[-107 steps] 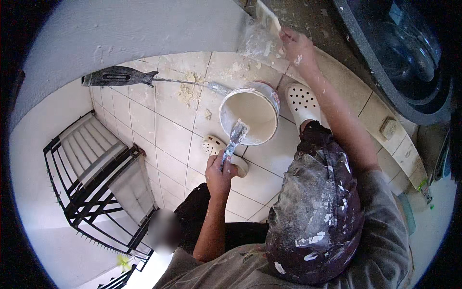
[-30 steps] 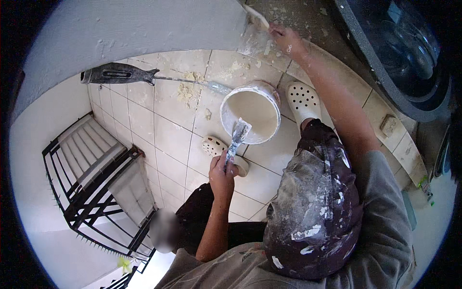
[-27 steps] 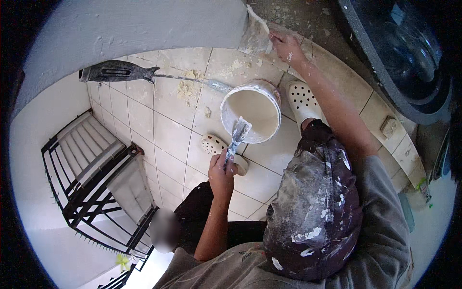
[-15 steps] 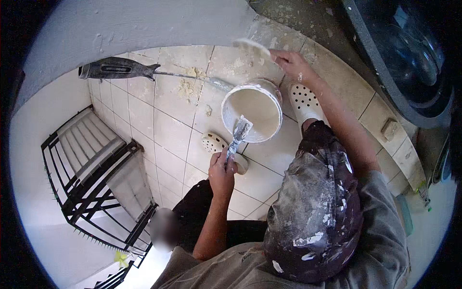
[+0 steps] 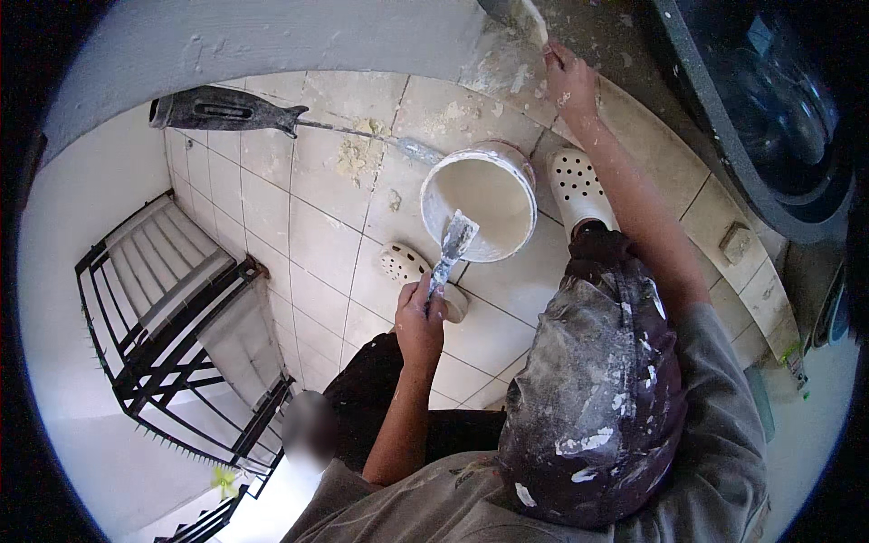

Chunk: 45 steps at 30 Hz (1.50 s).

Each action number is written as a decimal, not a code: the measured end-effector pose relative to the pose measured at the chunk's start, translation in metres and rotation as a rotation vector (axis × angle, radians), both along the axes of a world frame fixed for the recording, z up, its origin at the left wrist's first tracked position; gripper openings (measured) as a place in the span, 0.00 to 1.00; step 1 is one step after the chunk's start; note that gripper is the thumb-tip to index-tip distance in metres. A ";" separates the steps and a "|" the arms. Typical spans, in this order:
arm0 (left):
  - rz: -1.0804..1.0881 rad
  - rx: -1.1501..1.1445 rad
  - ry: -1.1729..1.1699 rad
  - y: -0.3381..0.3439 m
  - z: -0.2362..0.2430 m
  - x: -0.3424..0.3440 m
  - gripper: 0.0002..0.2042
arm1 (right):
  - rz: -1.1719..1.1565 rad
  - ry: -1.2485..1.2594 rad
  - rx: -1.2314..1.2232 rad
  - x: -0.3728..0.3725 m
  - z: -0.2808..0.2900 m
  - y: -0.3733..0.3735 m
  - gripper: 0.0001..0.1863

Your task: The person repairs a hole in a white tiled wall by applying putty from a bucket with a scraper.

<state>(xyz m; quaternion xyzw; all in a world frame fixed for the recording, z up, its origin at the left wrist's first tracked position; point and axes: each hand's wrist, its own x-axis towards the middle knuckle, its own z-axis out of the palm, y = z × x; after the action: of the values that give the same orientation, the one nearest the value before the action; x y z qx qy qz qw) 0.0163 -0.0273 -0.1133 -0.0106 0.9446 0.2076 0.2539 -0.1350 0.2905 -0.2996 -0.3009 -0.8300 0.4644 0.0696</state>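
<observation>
My left hand (image 5: 420, 328) is closed round the handle of a small putty knife (image 5: 455, 242). Its blade, smeared with white paste, is over the near rim of the white bucket (image 5: 530, 172), which holds creamy paste. My right hand (image 5: 571, 83), arm stretched out, grips a broad putty knife (image 5: 534, 22) with a pale edge. That blade is up at the lower wall (image 5: 362, 36); whether it touches the wall I cannot tell, and part of it is cut off by the frame's top.
A dark tool with a long metal rod (image 5: 226, 112) lies left of the bucket, near crumbs of dried paste (image 5: 358, 156). A black-railed staircase (image 5: 172, 335) is at left. A large dark tub (image 5: 769, 118) stands at right, a small block (image 5: 735, 242) beside it.
My right hand has moved up and away with the broad putty knife, from above the floor tiles to the wall. My left hand and its putty knife have barely moved.
</observation>
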 end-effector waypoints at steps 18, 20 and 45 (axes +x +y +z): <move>-0.032 -0.061 -0.002 0.000 0.000 -0.001 0.14 | 0.438 0.061 -0.411 0.046 -0.016 -0.036 0.16; -0.057 -0.076 0.032 -0.005 -0.002 0.001 0.14 | 0.401 0.055 -0.232 0.035 -0.009 -0.033 0.16; -0.079 -0.040 0.021 -0.010 -0.009 0.003 0.15 | 0.428 0.013 -0.024 0.038 -0.024 -0.041 0.21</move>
<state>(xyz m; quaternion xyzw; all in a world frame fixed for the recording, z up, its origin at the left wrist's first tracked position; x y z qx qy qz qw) 0.0197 -0.0373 -0.1228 0.0236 0.9509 0.1785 0.2516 -0.0975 0.2498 -0.3235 -0.1156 -0.8690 0.4803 -0.0286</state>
